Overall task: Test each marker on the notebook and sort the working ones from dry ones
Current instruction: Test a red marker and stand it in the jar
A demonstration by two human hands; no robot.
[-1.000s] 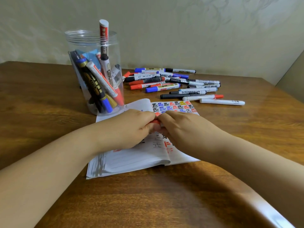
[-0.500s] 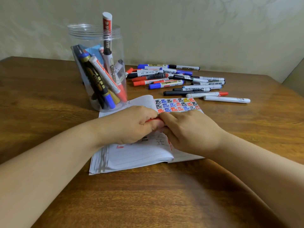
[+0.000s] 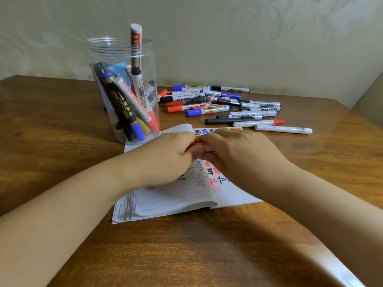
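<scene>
Both hands meet over the open notebook (image 3: 178,200), whose pages carry red, blue and black test marks. My left hand (image 3: 165,158) grips the red end of a marker (image 3: 198,144), probably its cap. My right hand (image 3: 238,156) grips the other end, and my fingers hide almost all of the marker. A clear plastic jar (image 3: 124,90) behind the notebook's left side holds several markers standing on end. Several more markers lie in a loose pile (image 3: 223,105) on the table to the jar's right.
The wooden table (image 3: 51,137) runs to a wall at the back and drops off at its right edge. A white marker (image 3: 283,128) lies nearest my right hand, just past the notebook's far right corner.
Both hands stay clasped on the same marker over the notebook. The view has shifted slightly, with the jar and pile sitting a little higher and further right than a second ago.
</scene>
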